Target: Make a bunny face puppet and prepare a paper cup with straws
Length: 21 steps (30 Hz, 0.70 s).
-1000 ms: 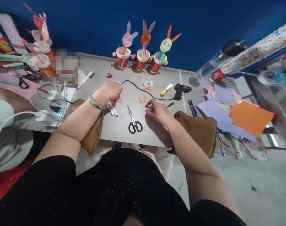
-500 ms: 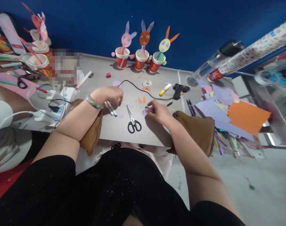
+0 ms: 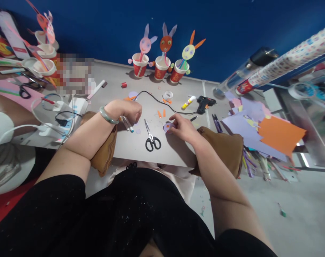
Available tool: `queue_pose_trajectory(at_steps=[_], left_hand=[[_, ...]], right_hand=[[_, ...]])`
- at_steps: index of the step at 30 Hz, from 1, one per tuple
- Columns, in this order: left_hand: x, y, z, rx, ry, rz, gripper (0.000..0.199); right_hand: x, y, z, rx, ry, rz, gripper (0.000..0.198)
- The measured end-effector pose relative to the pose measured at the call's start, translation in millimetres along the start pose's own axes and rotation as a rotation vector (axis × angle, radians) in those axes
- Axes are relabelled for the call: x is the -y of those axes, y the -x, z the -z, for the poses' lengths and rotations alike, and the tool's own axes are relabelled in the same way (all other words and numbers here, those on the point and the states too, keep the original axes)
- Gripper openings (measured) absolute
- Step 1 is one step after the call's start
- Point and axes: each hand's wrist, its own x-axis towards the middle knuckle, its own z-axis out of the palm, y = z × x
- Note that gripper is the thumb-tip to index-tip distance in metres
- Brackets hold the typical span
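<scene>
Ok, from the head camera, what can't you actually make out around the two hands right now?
- Left hand: curled, so its palm is hidden; the markers run under it, and I can't tell whether it grips them.
- Right hand: fingertips cover part of the purple paper disc; its markings are too small to read.
- Blurred patch at the table's left: pixelated.

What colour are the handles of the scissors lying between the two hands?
Black. The scissors show clearly in the head view, on the grey table.

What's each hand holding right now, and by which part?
Right hand pinches a lilac paper disc by its edge. Left hand is closed; its contents cannot be told.
</scene>
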Motion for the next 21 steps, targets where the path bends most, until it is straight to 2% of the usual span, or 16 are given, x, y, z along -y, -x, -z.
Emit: queue_pose_trajectory(at_steps=[3,4,14,21], left_hand=[[0.3,-1.5,-0.5,0.128,0.013,-0.072,0.030],[1.0,-2.0,-0.2,0.135,0.029,-0.086,0.031],[2.0,-3.4,0.2,0.007,0.006,-0.061,0.026],[-4.9,-7.0,-4.9,-0.026,-0.095,0.006,0.023]], right_hand=[[-0.7,0.4,1.4,0.003,-0.025,-0.006,0.037],[-0.9,0.5,2.1,0.005,-0.037,-0.009,0.038],[-2.9,3.6,8.0,0.014,-0.106,-0.013,0.039],[-2.4,5.7,7.6,0.022,-0.137,-0.022,0.038]])
